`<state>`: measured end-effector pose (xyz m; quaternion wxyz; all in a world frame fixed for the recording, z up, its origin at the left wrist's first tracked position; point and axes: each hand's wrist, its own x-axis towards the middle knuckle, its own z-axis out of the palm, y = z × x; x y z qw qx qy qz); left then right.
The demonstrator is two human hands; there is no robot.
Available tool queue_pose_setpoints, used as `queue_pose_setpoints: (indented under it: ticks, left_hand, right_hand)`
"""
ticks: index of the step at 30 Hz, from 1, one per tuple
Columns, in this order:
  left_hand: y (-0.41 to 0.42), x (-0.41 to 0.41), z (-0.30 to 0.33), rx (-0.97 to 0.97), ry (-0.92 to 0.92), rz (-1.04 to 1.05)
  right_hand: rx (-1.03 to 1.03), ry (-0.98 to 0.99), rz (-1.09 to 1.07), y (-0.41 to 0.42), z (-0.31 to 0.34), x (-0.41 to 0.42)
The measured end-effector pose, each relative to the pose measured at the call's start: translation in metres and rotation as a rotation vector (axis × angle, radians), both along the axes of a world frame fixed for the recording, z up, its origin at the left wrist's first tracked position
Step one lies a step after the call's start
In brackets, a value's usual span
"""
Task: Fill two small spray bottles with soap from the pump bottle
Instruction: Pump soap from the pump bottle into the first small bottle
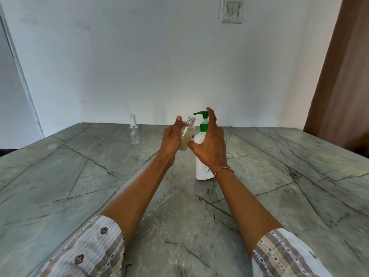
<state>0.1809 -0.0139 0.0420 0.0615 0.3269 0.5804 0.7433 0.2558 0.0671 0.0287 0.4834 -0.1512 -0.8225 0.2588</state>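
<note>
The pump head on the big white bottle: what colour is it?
Green; the pump head shows best in the head view, the only one.

A single wide-angle view looks out from the person's head, facing forward and tilted down across a grey-green veined stone tabletop (79, 186) toward a plain white wall (139, 56) at the far side. Straight lines bow near the frame edges. Both forearms reach in from the near bottom edge, and the left hand (171, 139) and right hand (209, 144) sit close to the centre of the frame, at arm's length from the lens. A brown curtain (343, 76) closes the far right, and a pale wall switch plate (232, 10) sits at the top.
</note>
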Motion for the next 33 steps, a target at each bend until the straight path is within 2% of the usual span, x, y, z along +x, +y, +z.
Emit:
queue_pose_setpoints:
  ticks: [33]
  left_hand:
    - [0.0012, -0.0013, -0.0004, -0.032, 0.014, 0.007]
  right_hand:
    - [0.004, -0.020, 0.015, -0.0002, 0.0018, 0.0015]
